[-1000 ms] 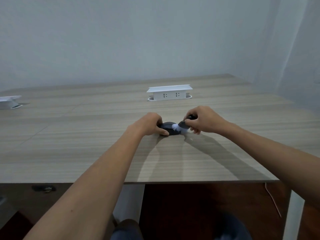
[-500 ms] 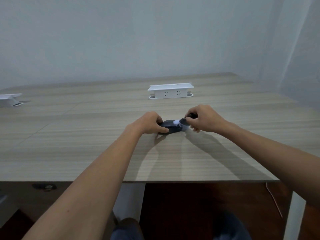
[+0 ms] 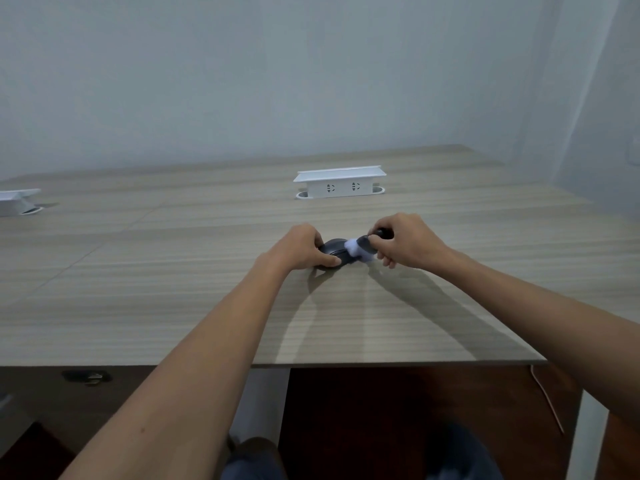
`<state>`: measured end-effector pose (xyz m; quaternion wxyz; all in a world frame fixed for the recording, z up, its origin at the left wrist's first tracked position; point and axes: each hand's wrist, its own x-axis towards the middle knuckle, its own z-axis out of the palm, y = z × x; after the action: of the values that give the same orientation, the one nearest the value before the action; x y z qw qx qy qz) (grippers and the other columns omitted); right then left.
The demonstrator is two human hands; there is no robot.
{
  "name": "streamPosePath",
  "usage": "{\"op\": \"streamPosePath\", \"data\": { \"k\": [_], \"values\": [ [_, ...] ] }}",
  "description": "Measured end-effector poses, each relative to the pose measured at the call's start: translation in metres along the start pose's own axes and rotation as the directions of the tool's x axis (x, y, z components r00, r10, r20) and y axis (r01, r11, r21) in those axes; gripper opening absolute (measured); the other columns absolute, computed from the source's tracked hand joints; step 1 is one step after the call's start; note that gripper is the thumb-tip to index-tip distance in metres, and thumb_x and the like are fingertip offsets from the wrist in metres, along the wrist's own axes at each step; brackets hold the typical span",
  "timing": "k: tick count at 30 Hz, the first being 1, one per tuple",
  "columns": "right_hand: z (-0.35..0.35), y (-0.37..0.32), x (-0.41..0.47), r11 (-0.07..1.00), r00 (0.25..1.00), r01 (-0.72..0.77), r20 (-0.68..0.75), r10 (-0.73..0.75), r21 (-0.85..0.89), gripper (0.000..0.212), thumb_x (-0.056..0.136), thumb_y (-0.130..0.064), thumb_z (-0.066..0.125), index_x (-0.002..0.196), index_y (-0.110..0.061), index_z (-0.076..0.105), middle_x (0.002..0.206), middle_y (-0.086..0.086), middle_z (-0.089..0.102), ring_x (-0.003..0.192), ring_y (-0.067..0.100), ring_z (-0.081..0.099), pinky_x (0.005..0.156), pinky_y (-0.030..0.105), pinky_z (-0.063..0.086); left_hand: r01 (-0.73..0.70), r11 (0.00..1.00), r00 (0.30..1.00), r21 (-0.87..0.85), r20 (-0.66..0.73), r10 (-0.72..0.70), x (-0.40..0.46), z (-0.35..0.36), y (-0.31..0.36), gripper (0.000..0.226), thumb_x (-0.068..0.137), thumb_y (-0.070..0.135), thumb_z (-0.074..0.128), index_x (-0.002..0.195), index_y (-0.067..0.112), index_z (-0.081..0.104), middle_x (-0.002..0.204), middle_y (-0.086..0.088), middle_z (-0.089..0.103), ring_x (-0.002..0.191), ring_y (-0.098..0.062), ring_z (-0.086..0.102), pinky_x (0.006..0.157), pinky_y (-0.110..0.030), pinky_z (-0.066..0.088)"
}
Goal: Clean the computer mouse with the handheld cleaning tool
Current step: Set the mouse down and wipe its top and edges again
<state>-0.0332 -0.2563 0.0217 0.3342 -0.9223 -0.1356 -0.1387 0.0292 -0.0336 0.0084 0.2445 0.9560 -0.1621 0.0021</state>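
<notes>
Left hand (image 3: pixel 302 247) curled round the near-left end of the black computer mouse (image 3: pixel 335 251), thumb laid along the near side at the table top, other fingers wrapped over the far side and hidden behind the knuckles; a close pinch, pinning the mouse flat on the wooden table (image 3: pixel 173 289). Right hand (image 3: pixel 407 241) closed tight round the dark handle of the handheld cleaning tool (image 3: pixel 367 244), fingers folded under, thumb and forefinger clamped on top near the handle's rounded black end, which pokes out just beyond the knuckles. White bristle tuft (image 3: pixel 354 249) jutting from the left of that grip, toward the other hand, lying against the right end of the mouse; blurred, so exact contact line hard to make out. Mouse squarely between the two grips, touching both: body directly right of the left fingers, directly left of the right fist. Both forearms reaching out over the near table edge, converging on the mouse. Well beyond the grips, farther across the table, a white socket box (image 3: pixel 339 183) with two outlets facing this way. Far off to the left of the left hand, at the picture's border, a second white box (image 3: pixel 15 201), cut off. Pale wall (image 3: pixel 277 81) behind. Below the table edge, dark floor and a table leg (image 3: pixel 588 441) on the right.
</notes>
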Motion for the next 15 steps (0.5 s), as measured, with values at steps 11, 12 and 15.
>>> {"op": "streamPosePath", "data": {
  "k": [11,12,15],
  "values": [
    [0.009,-0.024,0.021,0.959,0.972,0.237,0.033,-0.234,-0.154,0.01,0.089,-0.015,0.069,0.092,-0.007,0.074,0.08,-0.001,0.07,0.062,-0.002,0.063,0.058,0.011,0.043,-0.041,0.992,0.999,-0.123,-0.038,0.037,-0.006,0.006,-0.013,0.054,0.062,0.048,0.091,0.081,0.0,0.075,0.059,-0.007,0.053,0.056,-0.015,0.042,0.056,-0.03,0.031],
    [0.008,-0.022,0.024,0.952,0.972,0.233,0.028,-0.232,-0.197,0.011,0.089,-0.015,0.069,0.093,-0.006,0.074,0.084,0.003,0.073,0.07,0.006,0.066,0.064,0.02,0.048,-0.037,0.991,0.999,-0.128,-0.037,0.032,-0.006,0.006,-0.013,0.054,0.061,0.049,0.091,0.083,0.002,0.076,0.062,-0.012,0.059,0.058,-0.015,0.045,0.057,-0.031,0.034],
    [0.008,-0.023,0.03,0.936,0.969,0.246,0.038,-0.245,-0.253,0.013,0.088,-0.015,0.069,0.094,-0.005,0.075,0.087,0.01,0.075,0.082,0.027,0.067,0.069,0.032,0.049,-0.018,0.987,0.999,-0.158,-0.03,0.014,-0.004,0.006,-0.012,0.052,0.06,0.048,0.092,0.083,0.004,0.078,0.068,-0.017,0.066,0.06,-0.016,0.05,0.059,-0.031,0.036]
  ]
}}
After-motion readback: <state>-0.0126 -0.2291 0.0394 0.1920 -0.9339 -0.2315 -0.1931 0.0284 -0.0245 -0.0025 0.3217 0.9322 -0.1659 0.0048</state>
